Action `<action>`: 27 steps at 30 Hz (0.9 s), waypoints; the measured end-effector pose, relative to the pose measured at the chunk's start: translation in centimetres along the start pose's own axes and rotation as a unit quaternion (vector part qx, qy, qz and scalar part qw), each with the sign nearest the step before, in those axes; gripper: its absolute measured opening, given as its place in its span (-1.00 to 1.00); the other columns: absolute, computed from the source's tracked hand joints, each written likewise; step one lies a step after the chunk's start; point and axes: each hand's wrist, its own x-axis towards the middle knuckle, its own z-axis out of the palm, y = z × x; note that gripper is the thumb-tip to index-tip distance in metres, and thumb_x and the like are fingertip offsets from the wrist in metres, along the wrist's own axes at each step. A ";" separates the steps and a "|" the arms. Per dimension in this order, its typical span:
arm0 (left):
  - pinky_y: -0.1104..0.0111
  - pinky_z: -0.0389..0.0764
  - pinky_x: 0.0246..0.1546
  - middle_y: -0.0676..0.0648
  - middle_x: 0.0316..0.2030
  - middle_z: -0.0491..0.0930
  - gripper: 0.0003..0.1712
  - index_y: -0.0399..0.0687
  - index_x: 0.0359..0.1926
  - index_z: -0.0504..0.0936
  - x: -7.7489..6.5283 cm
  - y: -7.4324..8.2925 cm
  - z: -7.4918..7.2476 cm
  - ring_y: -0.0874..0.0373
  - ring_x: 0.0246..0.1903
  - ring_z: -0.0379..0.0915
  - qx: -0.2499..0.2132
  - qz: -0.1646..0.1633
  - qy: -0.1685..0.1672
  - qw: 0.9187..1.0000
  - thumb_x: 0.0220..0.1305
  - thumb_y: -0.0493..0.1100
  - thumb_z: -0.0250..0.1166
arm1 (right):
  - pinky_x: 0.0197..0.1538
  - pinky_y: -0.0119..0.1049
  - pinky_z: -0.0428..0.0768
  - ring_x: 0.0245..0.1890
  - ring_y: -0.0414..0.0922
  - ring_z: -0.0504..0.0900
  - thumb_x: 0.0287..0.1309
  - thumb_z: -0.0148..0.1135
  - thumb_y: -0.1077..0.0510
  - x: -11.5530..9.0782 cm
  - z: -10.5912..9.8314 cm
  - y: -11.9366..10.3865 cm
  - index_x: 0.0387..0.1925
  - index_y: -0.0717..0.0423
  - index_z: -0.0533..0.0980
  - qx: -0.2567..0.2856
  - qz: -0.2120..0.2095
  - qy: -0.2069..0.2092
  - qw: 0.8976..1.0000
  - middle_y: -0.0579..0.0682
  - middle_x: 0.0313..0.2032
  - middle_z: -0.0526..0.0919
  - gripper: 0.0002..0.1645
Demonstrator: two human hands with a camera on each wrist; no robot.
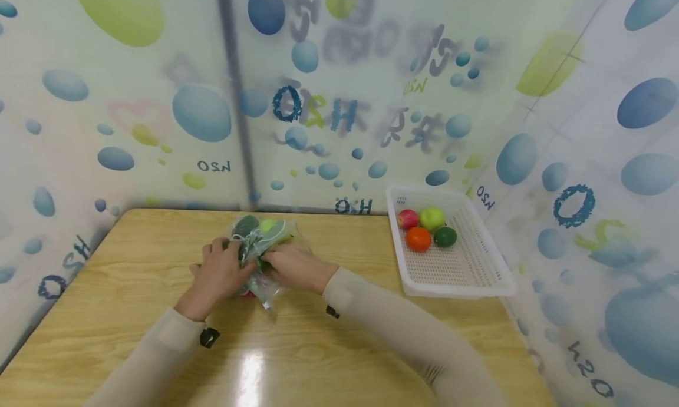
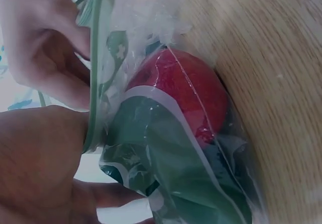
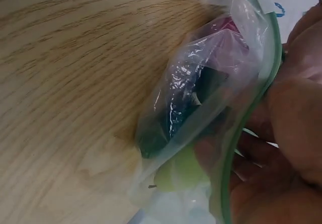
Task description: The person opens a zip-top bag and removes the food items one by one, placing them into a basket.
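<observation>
A clear zip bag [image 1: 260,242] with a green-edged mouth and green printing sits on the table with fruit and vegetables in it. Through its film show a round red fruit [image 2: 183,90], a pale green fruit [image 3: 181,171] with a stem and a dark green one [image 3: 156,136]. At the bag's mouth, my left hand [image 1: 220,271] grips the near-left side of the film. My right hand [image 1: 299,267] holds the mouth from the right, its fingers partly behind the film and close to the pale green fruit. Their tips are hard to make out.
On the right of the wooden table [image 1: 339,348] stands a white plastic basket [image 1: 477,271]. In it lie a pinkish-red fruit [image 1: 408,219], a green apple [image 1: 432,218], a tomato [image 1: 418,240] and a dark green avocado-like fruit [image 1: 445,237]. A patterned curtain [image 1: 329,154] hangs behind.
</observation>
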 end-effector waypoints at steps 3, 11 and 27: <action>-0.81 0.31 0.25 -0.66 0.67 0.13 -0.19 -0.35 0.70 0.39 0.0 -0.1 0.0 -0.72 0.60 0.03 -0.009 -0.006 -0.009 1.000 0.74 0.12 0.23 | 0.48 -0.38 0.70 0.41 -0.12 0.81 0.80 0.25 0.13 1.1 0.4 -0.1 0.48 0.10 0.66 0.015 -0.013 -0.003 1.000 0.01 0.43 0.80 -0.59; -0.51 0.16 0.55 -0.78 0.33 0.55 -0.36 -0.70 0.39 0.57 0.5 -0.4 0.0 -0.67 0.55 0.24 0.015 0.081 0.033 0.996 0.69 -0.11 0.26 | 0.68 -0.30 0.54 0.61 -0.03 0.64 0.77 0.28 0.13 2.3 0.8 0.0 0.65 0.11 0.48 0.015 -0.025 0.003 1.000 0.07 0.64 0.60 -0.42; -0.61 0.42 0.50 -0.83 0.58 0.21 -0.32 -0.62 0.52 0.46 0.0 0.3 -0.2 -0.85 0.57 0.12 -0.001 0.060 -0.004 0.998 0.71 -0.10 0.19 | 0.35 -0.35 0.76 0.25 -0.17 0.86 0.71 0.40 0.01 2.5 2.3 0.2 0.42 -0.06 0.67 0.008 0.056 -0.003 0.998 -0.10 0.27 0.87 -0.60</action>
